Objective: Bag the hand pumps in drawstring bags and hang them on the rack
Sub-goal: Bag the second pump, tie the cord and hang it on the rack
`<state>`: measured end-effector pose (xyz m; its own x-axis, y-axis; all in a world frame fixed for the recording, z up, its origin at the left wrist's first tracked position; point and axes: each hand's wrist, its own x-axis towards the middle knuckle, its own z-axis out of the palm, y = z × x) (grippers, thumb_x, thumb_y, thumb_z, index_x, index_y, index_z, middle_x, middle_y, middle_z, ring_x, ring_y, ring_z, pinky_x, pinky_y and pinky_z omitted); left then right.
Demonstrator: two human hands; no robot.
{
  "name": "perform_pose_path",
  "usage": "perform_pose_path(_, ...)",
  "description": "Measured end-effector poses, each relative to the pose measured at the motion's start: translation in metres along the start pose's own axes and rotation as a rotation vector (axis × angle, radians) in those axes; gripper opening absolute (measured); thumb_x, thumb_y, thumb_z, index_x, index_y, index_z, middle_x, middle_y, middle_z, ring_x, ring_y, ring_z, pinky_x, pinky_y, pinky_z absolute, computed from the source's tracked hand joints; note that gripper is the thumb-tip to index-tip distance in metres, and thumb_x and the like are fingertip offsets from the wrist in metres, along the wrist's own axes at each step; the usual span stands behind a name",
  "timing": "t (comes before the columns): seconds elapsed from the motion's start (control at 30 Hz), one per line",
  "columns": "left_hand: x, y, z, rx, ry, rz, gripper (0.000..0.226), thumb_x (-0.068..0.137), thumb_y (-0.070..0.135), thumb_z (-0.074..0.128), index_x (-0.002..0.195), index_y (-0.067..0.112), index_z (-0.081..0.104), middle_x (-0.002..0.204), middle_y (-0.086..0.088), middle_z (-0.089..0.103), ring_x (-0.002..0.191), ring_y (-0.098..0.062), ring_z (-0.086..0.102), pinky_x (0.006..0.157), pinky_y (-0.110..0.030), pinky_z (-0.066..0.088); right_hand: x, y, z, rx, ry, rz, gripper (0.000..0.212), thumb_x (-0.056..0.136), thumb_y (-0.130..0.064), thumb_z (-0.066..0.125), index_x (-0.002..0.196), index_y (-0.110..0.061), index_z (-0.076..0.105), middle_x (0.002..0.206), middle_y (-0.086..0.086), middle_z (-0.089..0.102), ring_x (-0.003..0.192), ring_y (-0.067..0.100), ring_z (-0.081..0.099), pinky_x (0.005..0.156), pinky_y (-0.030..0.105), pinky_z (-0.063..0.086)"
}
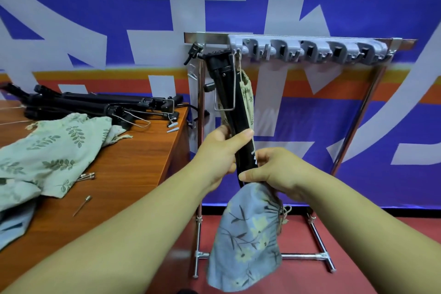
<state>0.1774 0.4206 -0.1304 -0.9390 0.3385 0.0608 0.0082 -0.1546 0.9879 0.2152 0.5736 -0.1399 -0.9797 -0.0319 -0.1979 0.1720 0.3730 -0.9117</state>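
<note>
I hold a black hand pump (230, 93) upright in front of the rack (307, 49), its lower end inside a blue floral drawstring bag (245, 241). My left hand (222, 153) grips the pump's barrel. Just below it, my right hand (276, 172) pinches the gathered mouth of the blue bag around the barrel. A green leaf-print bag (247, 95) hangs from the rack's leftmost hook, behind the pump. The pump's wire foot stand (225, 105) sticks out near its top.
A wooden table (133, 169) stands at the left with several more black pumps (95, 105), green leaf-print bags (50, 150), loose inflation needles (82, 205) and small plastic nozzles (173, 126). The rack's metal feet (307, 256) rest on red floor.
</note>
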Motion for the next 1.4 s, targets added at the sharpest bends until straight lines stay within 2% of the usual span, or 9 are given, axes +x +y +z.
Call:
perform_pose_path(0.3,0.006,-0.003,-0.01,0.208,0.033,-0.086,0.047,0.09,0.057,0.062,0.111,0.015,0.057,0.064,0.004,0.034,0.048,-0.011,0.024,0.045,-0.026,0.021,0.004,0.005,-0.016,0.259,0.098,0.047,0.026,0.075,-0.011,0.084,0.1,-0.008,0.076,0.102,0.024,0.074,0.08,0.028,0.065,0.075,0.04,0.05)
perform_pose_path(0.47,0.0,-0.015,-0.001,0.663,-0.047,-0.046,0.048,0.08,0.06,0.073,0.08,0.013,0.065,0.059,0.008,0.053,0.056,-0.011,0.046,0.055,-0.026,0.036,0.002,0.003,-0.029,0.418,0.231,0.043,0.01,0.082,-0.002,0.077,0.088,-0.003,0.07,0.073,0.013,0.074,0.055,0.019,0.067,0.046,0.023,0.048)
perform_pose_path(0.63,-0.002,-0.02,0.0,0.763,-0.148,-0.028,0.025,0.082,0.044,0.079,0.076,0.021,0.071,0.052,0.019,0.057,0.047,0.003,0.048,0.051,-0.016,0.038,0.001,0.001,-0.035,0.427,0.291,0.016,0.017,0.083,-0.007,0.078,0.075,-0.011,0.064,0.055,0.002,0.066,0.045,0.012,0.061,0.043,0.022,0.046)
perform_pose_path(0.73,-0.001,-0.019,-0.001,0.705,-0.155,-0.013,0.023,0.09,0.031,0.072,0.081,0.01,0.072,0.064,0.008,0.06,0.059,-0.006,0.051,0.06,-0.024,0.041,-0.001,-0.001,-0.033,0.396,0.333,-0.027,0.019,0.081,-0.009,0.08,0.072,-0.012,0.064,0.059,0.002,0.066,0.046,0.011,0.06,0.045,0.022,0.046)
perform_pose_path(0.9,0.005,-0.013,-0.014,0.421,-0.085,-0.149,0.021,0.097,0.021,0.064,0.077,0.014,0.063,0.051,0.004,0.04,0.045,-0.013,0.026,0.042,-0.019,0.019,-0.001,-0.006,-0.053,0.201,0.496,-0.188,0.017,0.079,-0.015,0.082,0.082,-0.016,0.066,0.07,-0.005,0.064,0.053,0.004,0.057,0.048,0.013,0.042)
perform_pose_path(1.07,0.012,-0.017,-0.021,0.395,0.013,-0.22,0.024,0.091,0.015,0.06,0.075,0.01,0.043,0.062,-0.004,0.02,0.055,-0.02,0.012,0.047,-0.024,0.012,-0.001,-0.01,-0.072,0.198,0.553,-0.236,0.015,0.082,-0.022,0.072,0.082,-0.025,0.058,0.074,0.001,0.059,0.071,0.029,0.058,0.055,0.036,0.053)
perform_pose_path(1.2,0.015,-0.019,-0.021,0.426,0.111,-0.198,0.036,0.084,0.009,0.057,0.063,0.02,0.029,0.065,-0.004,0.016,0.059,-0.02,0.014,0.056,-0.038,0.011,-0.007,-0.017,-0.081,0.18,0.488,-0.269,0.015,0.091,-0.022,0.066,0.101,-0.023,0.054,0.091,-0.003,0.07,0.096,0.026,0.073,0.055,0.032,0.052)
perform_pose_path(1.27,0.016,-0.019,-0.022,0.457,0.121,-0.195,0.039,0.087,0.007,0.057,0.062,0.021,0.031,0.062,-0.004,0.024,0.057,-0.018,0.021,0.055,-0.038,0.015,-0.012,-0.017,-0.083,0.143,0.476,-0.31,0.021,0.091,-0.019,0.066,0.107,-0.023,0.053,0.101,0.001,0.071,0.093,0.017,0.073,0.06,0.035,0.053)
perform_pose_path(1.4,0.018,-0.018,-0.026,0.517,0.172,-0.187,0.024,0.092,0.014,0.061,0.07,0.021,0.054,0.073,-0.001,0.056,0.072,-0.019,0.053,0.066,-0.041,0.049,-0.017,-0.015,-0.086,0.089,0.515,-0.349,0.025,0.084,-0.017,0.071,0.103,-0.027,0.058,0.084,0.006,0.063,0.072,0.022,0.058,0.06,0.042,0.055)
